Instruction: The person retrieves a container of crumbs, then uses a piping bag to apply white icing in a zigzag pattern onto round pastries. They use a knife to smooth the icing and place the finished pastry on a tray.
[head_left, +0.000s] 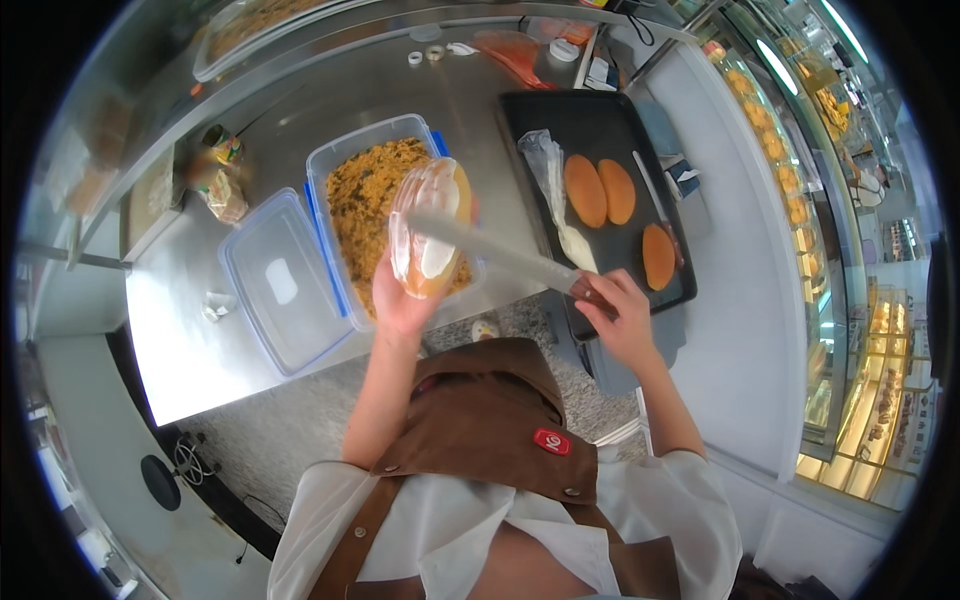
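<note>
My left hand holds up an oval bread bun coated with white cream, over a plastic tub of golden-brown floss-like topping. Wrapped around the wooden handle of a long-bladed spreading knife, my right hand is to the right of the bun. The knife's blade reaches across the cream. A black baking tray at the right bears several plain oval buns, a clear piping bag with pale cream, and a second slim knife or spatula.
Left of the tub lies its clear lid. Further left are a crumpled tissue, an opened bag and a tin can. Tape rolls and a red plastic bag lie at the back. A white partition stands right of the tray.
</note>
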